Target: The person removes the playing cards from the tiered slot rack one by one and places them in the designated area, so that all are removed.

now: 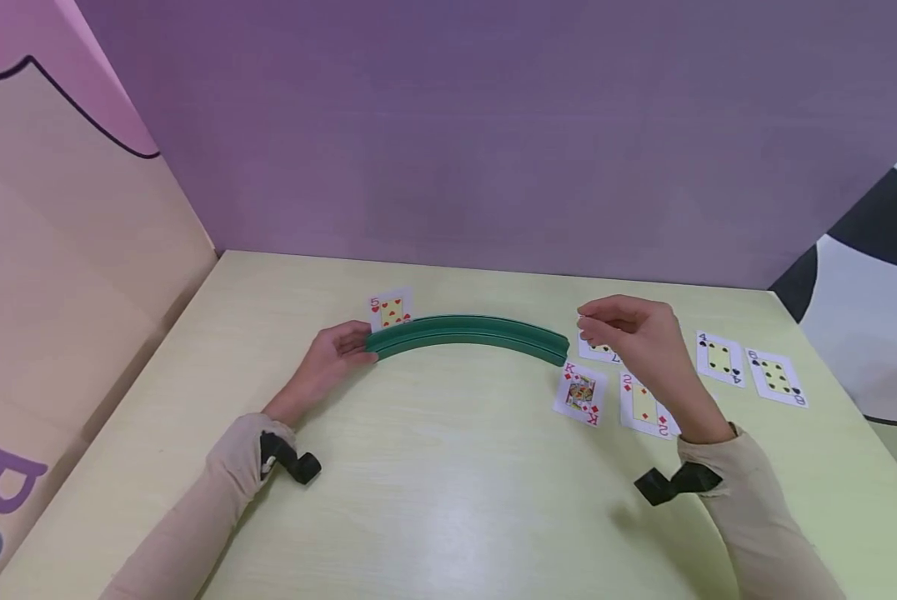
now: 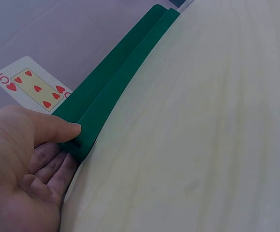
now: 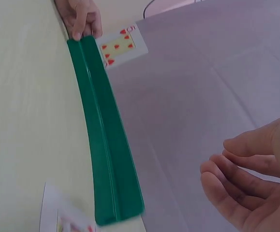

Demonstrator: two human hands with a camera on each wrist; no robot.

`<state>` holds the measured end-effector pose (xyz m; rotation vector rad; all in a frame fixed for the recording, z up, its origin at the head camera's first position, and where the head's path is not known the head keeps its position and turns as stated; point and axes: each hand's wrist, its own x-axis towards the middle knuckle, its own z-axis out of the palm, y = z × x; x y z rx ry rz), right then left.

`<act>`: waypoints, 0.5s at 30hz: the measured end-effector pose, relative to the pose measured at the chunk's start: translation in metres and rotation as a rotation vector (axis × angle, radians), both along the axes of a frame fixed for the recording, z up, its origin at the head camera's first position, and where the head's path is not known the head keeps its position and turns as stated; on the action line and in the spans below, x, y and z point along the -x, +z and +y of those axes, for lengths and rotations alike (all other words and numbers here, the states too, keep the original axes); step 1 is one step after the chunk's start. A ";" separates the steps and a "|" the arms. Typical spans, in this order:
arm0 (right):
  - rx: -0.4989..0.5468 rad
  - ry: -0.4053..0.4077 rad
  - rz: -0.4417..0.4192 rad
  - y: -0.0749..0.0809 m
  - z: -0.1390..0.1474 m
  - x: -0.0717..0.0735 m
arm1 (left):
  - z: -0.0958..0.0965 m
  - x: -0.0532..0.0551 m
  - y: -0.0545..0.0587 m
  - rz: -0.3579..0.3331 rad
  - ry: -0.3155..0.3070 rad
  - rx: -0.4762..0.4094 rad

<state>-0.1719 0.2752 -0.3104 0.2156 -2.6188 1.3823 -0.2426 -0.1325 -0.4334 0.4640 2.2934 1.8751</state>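
Observation:
A curved green card holder (image 1: 467,329) lies across the middle of the table. My left hand (image 1: 334,360) grips its left end; in the left wrist view the thumb (image 2: 65,129) presses the front while the other fingers curl below. A five of hearts (image 1: 391,310) stands upright at that end of the holder. My right hand (image 1: 636,333) is raised past the holder's right end, thumb and fingers loosely bent with nothing between them. Behind it lies a partly hidden card (image 1: 589,351). Nearer me are a king of diamonds (image 1: 580,393) and a two of diamonds (image 1: 645,406).
A black four (image 1: 719,358) and a black eight (image 1: 777,377) lie face up farther right. The purple wall (image 1: 478,150) rises along the table's back edge, and a light panel (image 1: 66,250) borders the left side.

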 end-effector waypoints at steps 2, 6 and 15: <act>0.009 0.032 0.007 0.000 -0.010 0.006 | 0.001 0.000 0.000 0.004 -0.002 0.004; 0.045 0.076 0.011 0.001 -0.031 0.018 | 0.002 -0.001 0.001 0.001 -0.003 0.002; 0.084 0.160 -0.019 -0.003 -0.074 0.042 | 0.004 -0.002 0.002 -0.002 -0.004 0.003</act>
